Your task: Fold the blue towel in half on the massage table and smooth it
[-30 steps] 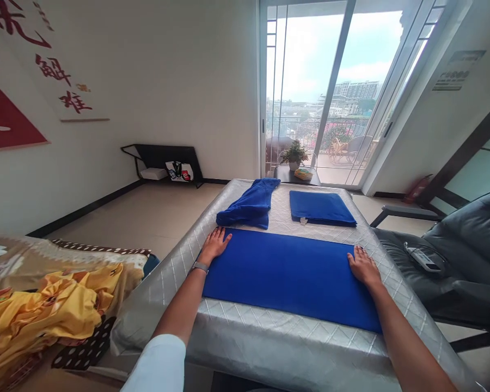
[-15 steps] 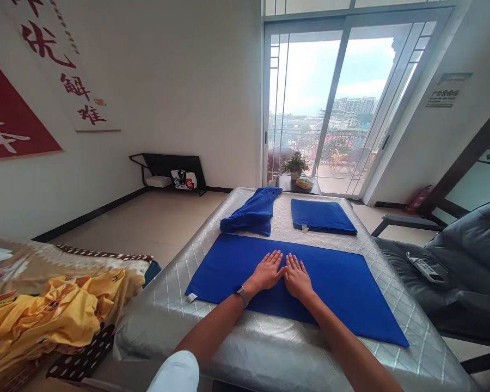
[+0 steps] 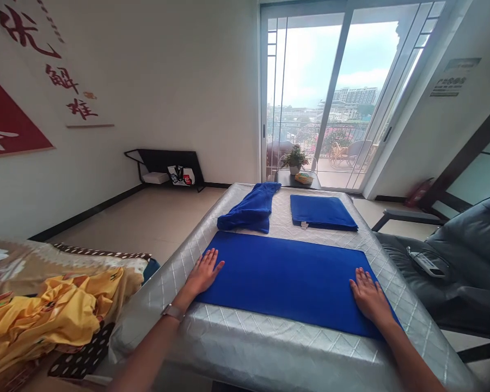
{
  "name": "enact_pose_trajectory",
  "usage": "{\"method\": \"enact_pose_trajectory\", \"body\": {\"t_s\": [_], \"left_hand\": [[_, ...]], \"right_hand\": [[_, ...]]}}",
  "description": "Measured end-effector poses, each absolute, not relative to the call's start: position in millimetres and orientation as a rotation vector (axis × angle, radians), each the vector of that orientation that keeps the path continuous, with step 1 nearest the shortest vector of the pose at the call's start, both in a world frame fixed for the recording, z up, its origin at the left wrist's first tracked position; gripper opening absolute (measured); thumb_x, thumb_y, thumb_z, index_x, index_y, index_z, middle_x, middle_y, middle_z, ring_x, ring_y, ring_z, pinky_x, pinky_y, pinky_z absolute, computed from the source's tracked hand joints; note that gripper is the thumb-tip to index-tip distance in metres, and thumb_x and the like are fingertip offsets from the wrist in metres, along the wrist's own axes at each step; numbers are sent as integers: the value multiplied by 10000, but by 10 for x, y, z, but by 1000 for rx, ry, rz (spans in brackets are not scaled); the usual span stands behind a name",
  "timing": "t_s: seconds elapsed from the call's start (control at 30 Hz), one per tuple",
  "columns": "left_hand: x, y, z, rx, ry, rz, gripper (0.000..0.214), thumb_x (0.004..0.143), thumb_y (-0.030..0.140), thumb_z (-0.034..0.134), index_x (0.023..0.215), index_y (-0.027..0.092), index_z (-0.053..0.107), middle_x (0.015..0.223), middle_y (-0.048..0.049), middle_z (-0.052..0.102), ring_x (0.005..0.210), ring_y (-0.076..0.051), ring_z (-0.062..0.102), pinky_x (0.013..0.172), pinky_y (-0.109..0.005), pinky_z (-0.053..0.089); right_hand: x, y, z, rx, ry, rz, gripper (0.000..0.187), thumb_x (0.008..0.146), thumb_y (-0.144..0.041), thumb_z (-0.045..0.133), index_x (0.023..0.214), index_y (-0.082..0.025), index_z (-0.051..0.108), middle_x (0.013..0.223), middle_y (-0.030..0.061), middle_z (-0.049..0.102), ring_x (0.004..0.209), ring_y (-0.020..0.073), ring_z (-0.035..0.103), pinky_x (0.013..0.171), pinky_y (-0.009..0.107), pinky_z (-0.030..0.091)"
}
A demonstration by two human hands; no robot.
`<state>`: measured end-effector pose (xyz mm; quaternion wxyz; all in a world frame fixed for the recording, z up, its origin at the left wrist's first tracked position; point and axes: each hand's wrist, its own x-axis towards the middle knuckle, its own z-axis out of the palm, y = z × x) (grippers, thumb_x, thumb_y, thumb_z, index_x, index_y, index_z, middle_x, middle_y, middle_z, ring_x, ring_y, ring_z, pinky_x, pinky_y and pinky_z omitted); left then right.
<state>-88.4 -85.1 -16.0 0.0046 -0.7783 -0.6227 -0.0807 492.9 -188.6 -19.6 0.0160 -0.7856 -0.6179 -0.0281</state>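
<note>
You're resting your flat, open left hand [image 3: 203, 274] and right hand [image 3: 369, 298] on opposite ends of the blue towel [image 3: 289, 283], which seems to lie lengthwise across you

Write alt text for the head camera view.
A person's bare left hand and right hand rest flat on opposite ends of a long, rectangular blue towel spread across a silver quilted bed. Beyond it lie a rumpled blue towel and a flat, folded blue towel.
</note>
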Motion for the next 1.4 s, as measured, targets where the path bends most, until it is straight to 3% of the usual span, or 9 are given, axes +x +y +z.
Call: {"method": "enact_pose_trajectory", "body": {"t_s": [0.27, 0.4, 0.57, 0.73, 0.93, 1.07, 1.23, 1.4], "left_hand": [[-1077, -898, -118, -2295, -2054, -270, 802, 1010, 642, 132, 1567, 100, 331, 1614, -152, 343, 1510, -289, 280, 1234, -499, 232], [-494, -1075, -9, -2395, -1969, -356, 803, 1022, 633, 136, 1570, 75, 317, 1623, -174, 305, 1513, -291, 270, 1237, -495, 242], [615, -1573, 77, -2815, -1421, -459, 678, 1047, 583, 196, 1611, 209, 223, 1649, -75, 268, 1522, -216, 250, 1249, -432, 251], [1058, -1855, 14, -2934, -1261, -457, 654, 1059, 547, 187, 1619, 209, 158, 1647, -61, 267, 1526, -193, 236, 1257, -414, 228], [672, -1785, -85, -2848, -1399, -350, 688, 1047, 590, 213, 1617, 209, 148, 1655, -58, 255, 1529, -219, 230, 1247, -448, 243], [8, -1621, -147, -2641, -1739, -263, 708, 1039, 609, 191, 1611, 193, 192, 1654, -76, 256, 1532, -240, 218, 1250, -472, 214], [-976, -1441, -280, -2292, -2105, -202, 789, 1022, 627, 125, 1598, 98, 229, 1647, -154, 244, 1529, -301, 214, 1225, -537, 232], [-1260, -1413, -359, -2201, -2198, -244, 807, 1017, 629, 148, 1591, 70, 241, 1642, -178, 239, 1521, -316, 236, 1216, -536, 248]], "right_hand": [[5146, -2028, -130, -2531, -1712, -132, 734, 973, -407, 139, 1556, 5, 308, 1647, 162, 268, 1532, 285, 210, 1241, 499, 170], [4386, -2059, 70, -2386, -1854, -171, 703, 990, -400, 151, 1558, -26, 329, 1641, 146, 284, 1533, 272, 206, 1249, 475, 148], [3084, -2085, 225, -2027, -2198, 68, 652, 1028, -427, 179, 1593, -121, 280, 1657, 72, 222, 1542, 212, 164, 1257, 441, 145], [2610, -2130, 222, -1998, -2320, 269, 626, 1032, -410, 220, 1589, -131, 283, 1661, 56, 165, 1548, 218, 116, 1260, 449, 127], [3059, -2251, 95, -2152, -2209, 182, 667, 1029, -462, 182, 1603, -124, 207, 1671, 53, 158, 1550, 205, 118, 1261, 451, 99], [3827, -2406, -95, -2362, -2077, -16, 693, 999, -425, 179, 1590, -68, 250, 1671, 79, 194, 1551, 237, 119, 1255, 458, 90], [4877, -2623, -304, -2514, -1811, -109, 782, 957, -449, 101, 1556, 5, 313, 1658, 152, 239, 1538, 295, 176, 1234, 487, 165], [5197, -2674, -348, -2540, -1659, -45, 862, 923, -509, 79, 1549, 43, 294, 1647, 178, 263, 1527, 309, 212, 1230, 490, 192]]}}
